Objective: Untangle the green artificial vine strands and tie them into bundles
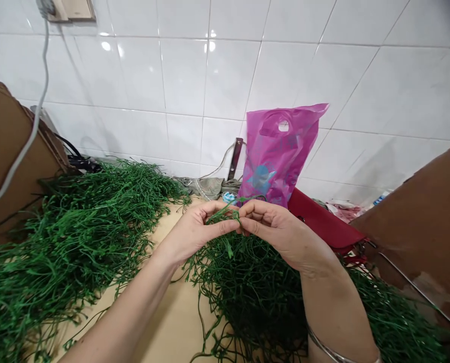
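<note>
Both hands meet at the middle of the view, above a dark green heap of thin stems (262,292). My left hand (205,224) is closed on a few green stems (225,216), with the thumb pressed along them. Touching it at the fingertips, my right hand (264,219) pinches the same stems near their joint. Some stem ends hang below the fingers over the heap. The fingers' undersides are hidden.
Another large pile of green stems (107,217) covers the left of the tan table (172,312). Behind the hands stand a purple plastic bag (281,156) and a red bag (323,222). Cardboard boxes flank both sides, and a grey cable (39,106) hangs at the left.
</note>
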`<action>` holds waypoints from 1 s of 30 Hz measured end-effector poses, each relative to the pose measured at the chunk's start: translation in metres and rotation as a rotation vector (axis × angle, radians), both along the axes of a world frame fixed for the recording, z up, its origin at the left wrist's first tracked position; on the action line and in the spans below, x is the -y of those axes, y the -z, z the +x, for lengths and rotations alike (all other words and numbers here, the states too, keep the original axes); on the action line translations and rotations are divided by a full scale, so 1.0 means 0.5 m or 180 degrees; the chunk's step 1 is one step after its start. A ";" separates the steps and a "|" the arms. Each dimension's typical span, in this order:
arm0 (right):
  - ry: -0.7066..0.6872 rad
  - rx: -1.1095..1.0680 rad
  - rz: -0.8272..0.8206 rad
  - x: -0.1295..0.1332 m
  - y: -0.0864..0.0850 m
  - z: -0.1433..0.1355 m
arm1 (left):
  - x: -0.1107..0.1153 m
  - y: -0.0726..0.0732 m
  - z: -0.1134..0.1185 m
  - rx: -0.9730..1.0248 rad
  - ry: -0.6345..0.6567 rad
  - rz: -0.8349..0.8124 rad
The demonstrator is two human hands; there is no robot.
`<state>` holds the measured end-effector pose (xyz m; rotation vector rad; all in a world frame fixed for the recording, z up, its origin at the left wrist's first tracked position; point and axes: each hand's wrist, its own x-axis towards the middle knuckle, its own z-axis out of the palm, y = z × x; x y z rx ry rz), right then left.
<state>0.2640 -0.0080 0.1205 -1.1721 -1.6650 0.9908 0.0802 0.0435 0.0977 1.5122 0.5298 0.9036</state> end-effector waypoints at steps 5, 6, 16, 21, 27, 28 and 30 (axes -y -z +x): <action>0.0174 0.0166 0.0054 -0.004 0.004 0.001 | -0.005 -0.001 -0.004 -0.0252 -0.0322 0.0249; 0.0229 0.0216 0.0076 -0.003 0.003 0.000 | -0.005 0.000 -0.003 -0.0274 -0.0289 0.0282; 0.0499 0.0345 0.0291 0.007 0.003 -0.031 | 0.000 0.012 0.006 -0.0442 -0.0859 0.0674; 0.0815 0.0978 0.0872 0.016 -0.001 -0.046 | 0.005 0.008 0.010 -0.0399 -0.0993 0.0792; 0.1231 0.2095 0.1786 0.019 0.001 -0.068 | 0.004 0.008 0.006 -0.0371 -0.1044 0.0911; 0.1316 0.2296 0.1881 0.017 0.002 -0.071 | 0.003 0.007 0.004 -0.0453 -0.1049 0.0937; 0.1452 0.2642 0.2002 0.012 0.008 -0.075 | 0.002 0.006 0.001 -0.0629 -0.1071 0.0964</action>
